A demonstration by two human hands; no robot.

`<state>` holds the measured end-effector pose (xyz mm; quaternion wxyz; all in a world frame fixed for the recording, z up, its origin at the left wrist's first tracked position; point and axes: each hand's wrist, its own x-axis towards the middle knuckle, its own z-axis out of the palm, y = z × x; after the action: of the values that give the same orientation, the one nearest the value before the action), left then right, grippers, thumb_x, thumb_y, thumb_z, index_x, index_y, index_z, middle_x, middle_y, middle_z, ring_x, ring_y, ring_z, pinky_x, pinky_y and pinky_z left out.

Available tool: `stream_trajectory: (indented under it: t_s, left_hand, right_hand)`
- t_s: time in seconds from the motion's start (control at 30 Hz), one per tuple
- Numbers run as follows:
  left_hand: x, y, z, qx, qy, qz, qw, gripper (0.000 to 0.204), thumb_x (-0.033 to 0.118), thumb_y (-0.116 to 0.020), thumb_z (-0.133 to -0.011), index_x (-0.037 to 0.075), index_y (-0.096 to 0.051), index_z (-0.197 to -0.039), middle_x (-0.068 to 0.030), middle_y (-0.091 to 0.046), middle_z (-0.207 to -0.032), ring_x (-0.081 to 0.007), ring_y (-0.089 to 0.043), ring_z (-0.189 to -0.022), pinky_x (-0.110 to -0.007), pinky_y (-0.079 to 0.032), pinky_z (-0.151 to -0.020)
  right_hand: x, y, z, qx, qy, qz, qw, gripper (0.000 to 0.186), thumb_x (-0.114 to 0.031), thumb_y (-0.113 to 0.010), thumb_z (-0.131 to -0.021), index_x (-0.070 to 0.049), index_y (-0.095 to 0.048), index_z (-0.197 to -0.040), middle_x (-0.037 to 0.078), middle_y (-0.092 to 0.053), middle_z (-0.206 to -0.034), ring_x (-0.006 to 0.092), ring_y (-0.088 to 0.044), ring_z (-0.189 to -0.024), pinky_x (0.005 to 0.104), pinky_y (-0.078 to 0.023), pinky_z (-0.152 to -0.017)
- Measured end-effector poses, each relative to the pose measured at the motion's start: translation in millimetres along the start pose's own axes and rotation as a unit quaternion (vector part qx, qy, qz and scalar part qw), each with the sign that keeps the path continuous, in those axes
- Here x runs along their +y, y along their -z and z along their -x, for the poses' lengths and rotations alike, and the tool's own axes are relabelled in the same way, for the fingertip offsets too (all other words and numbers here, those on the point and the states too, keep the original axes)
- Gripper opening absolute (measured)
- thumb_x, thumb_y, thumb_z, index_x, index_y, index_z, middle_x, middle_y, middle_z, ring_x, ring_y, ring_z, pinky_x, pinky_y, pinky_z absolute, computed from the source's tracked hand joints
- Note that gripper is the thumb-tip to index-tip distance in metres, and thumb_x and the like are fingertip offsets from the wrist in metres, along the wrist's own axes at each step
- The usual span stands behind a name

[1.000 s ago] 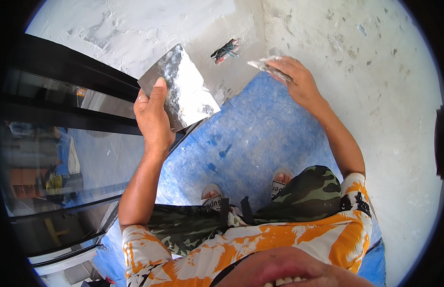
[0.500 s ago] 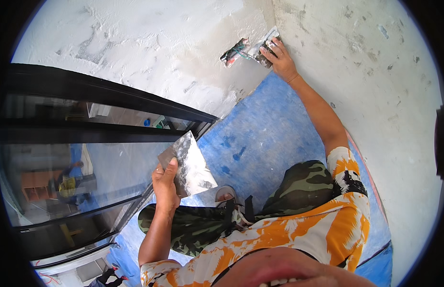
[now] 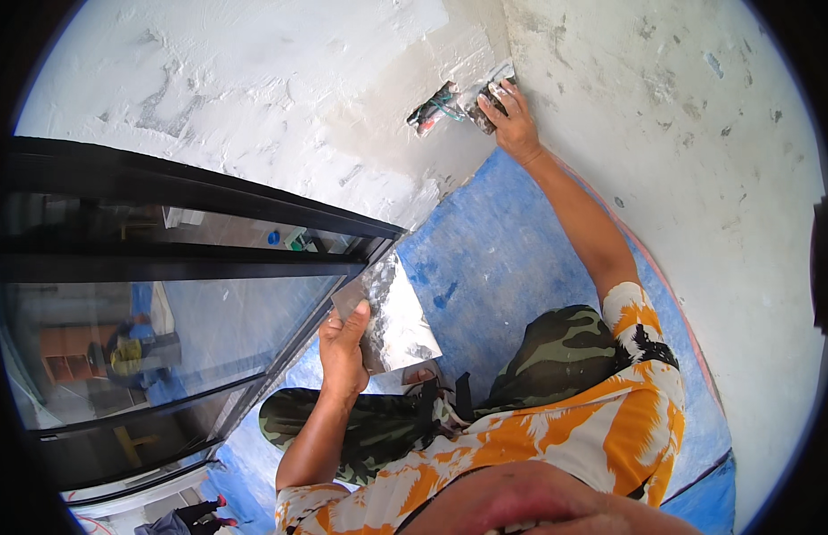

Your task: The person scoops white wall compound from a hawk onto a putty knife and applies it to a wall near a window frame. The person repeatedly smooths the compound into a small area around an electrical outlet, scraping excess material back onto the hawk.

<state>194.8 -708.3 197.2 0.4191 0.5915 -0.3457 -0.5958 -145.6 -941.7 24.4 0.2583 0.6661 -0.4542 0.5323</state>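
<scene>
My left hand (image 3: 344, 349) is closed on the edge of a rectangular metal plate (image 3: 398, 334), thumb on top, and white putty is smeared across its face. Up at the wall, my right hand (image 3: 518, 127) grips a putty-smeared scraper (image 3: 487, 109), fingers spread over its back. Its blade lies against the plastered wall (image 3: 360, 80) close to the corner, just right of a rough cut-out (image 3: 432, 109) with loose wires inside. My fingers hide the scraper's handle side.
Black-framed glass doors (image 3: 200, 205) stand at the left, with equipment visible through the glass. A bare grey wall (image 3: 664, 134) rises on the right. Blue sheeting (image 3: 476, 241) covers the floor. Dark clothing and shoes (image 3: 200, 517) show at lower left.
My left hand has moved right with the metal plate. The scraper in my right hand has shifted slightly left and down along the wall, toward the cut-out.
</scene>
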Motion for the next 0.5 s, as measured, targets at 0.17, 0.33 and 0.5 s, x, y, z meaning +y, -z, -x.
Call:
stream_trajectory:
  t_s: [0.17, 0.33, 0.5]
  left_hand:
    - [1, -3, 0, 0.004, 0.002, 0.004, 1.0, 0.03, 0.018, -0.061, -0.095, -0.001, -0.057, -0.118, -0.0068, -0.066, -0.105, -0.0145, -0.065, -0.089, -0.029, -0.053, -0.079]
    - [0, -1, -3, 0.013, -0.009, -0.021, 1.0, 0.03, 0.018, -0.061, -0.095, -0.002, -0.058, -0.118, -0.007, -0.066, -0.104, -0.0145, -0.065, -0.088, -0.029, -0.053, -0.078]
    - [-3, 3, -2, 0.008, 0.014, 0.0, 1.0, 0.029, 0.016, -0.063, -0.095, -0.001, -0.059, -0.118, -0.0068, -0.066, -0.108, -0.0136, -0.062, -0.093, -0.029, -0.049, -0.085]
  right_hand:
    - [-2, 30, -31, 0.071, -0.025, -0.022, 0.997, 0.053, 0.008, -0.058, -0.073, -0.018, -0.069, -0.117, 0.009, -0.064, -0.104, 0.033, -0.059, -0.111, 0.0453, -0.049, -0.097]
    - [11, 19, -73, 0.015, 0.043, 0.03, 0.999, 0.051, 0.006, -0.06, -0.07, -0.018, -0.071, -0.113, 0.007, -0.065, -0.103, 0.0301, -0.059, -0.109, 0.0418, -0.047, -0.099]
    - [10, -7, 15, -0.016, -0.001, -0.033, 0.999, 0.047, 0.004, -0.061, -0.072, -0.018, -0.07, -0.113, 0.006, -0.062, -0.104, 0.0306, -0.056, -0.115, 0.0461, -0.044, -0.103]
